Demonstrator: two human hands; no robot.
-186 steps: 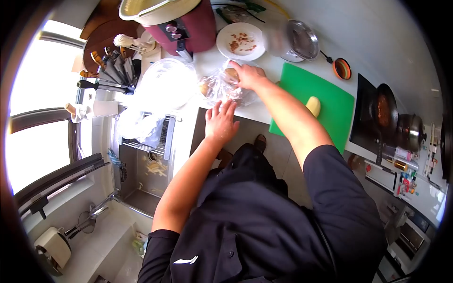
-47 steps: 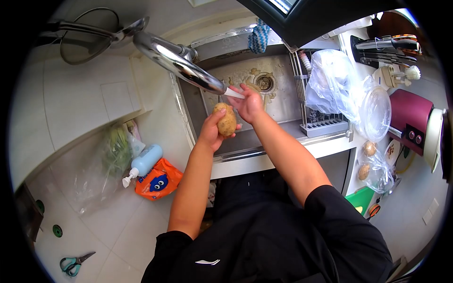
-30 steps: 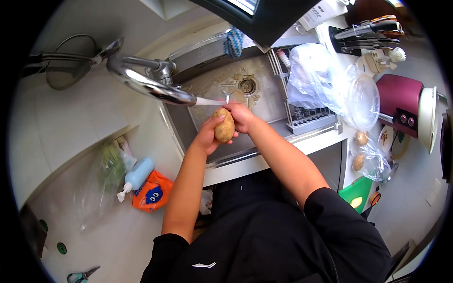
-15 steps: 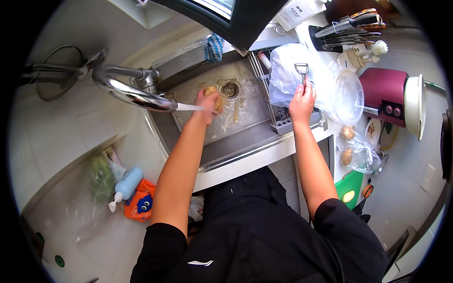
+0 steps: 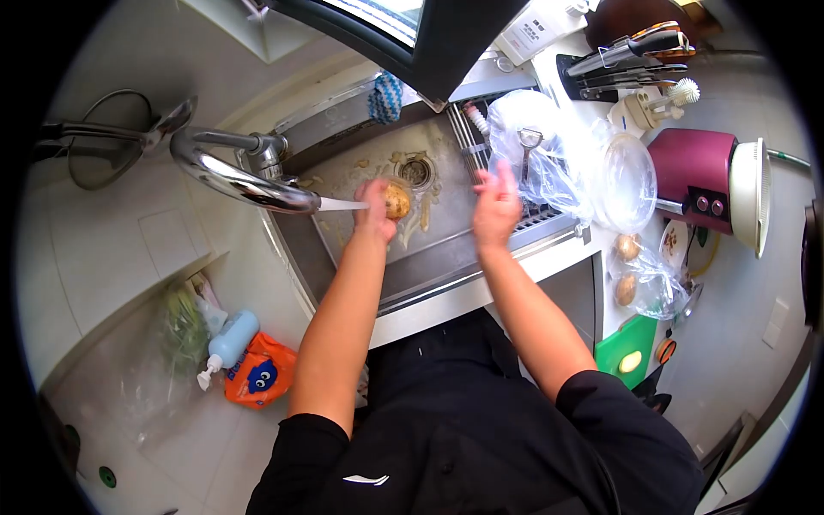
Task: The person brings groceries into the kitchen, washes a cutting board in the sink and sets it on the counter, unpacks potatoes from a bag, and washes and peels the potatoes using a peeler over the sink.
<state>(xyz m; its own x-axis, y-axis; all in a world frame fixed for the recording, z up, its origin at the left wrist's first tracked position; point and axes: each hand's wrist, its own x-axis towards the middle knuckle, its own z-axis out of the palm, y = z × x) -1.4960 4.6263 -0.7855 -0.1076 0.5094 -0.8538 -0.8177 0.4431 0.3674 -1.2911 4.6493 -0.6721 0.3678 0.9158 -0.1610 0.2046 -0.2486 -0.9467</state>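
In the head view my left hand (image 5: 373,210) is closed around a potato (image 5: 396,202) with brown skin, in the stream of water (image 5: 342,205) from the faucet (image 5: 249,184). My right hand (image 5: 497,210), slightly blurred, is over the right side of the sink (image 5: 339,266), its fingers apart and nothing in them. Just to its right, a peeler (image 5: 529,150) lies on the clear plastic bag (image 5: 549,176). Peelings (image 5: 422,210) are scattered on the sink floor around the drain (image 5: 418,172).
A metal rack (image 5: 470,142) spans the sink's right side. Farther right are a clear plastic bowl (image 5: 631,180), a maroon appliance (image 5: 693,176), a knife block (image 5: 571,79), bagged potatoes (image 5: 627,290) and a green cutting board (image 5: 611,354). A blue pump bottle (image 5: 233,336) stands at left.
My right hand has let go of the peeler on the plastic bag and moved left over the sink. My left hand still holds the potato in the water, now turned so more of it shows.
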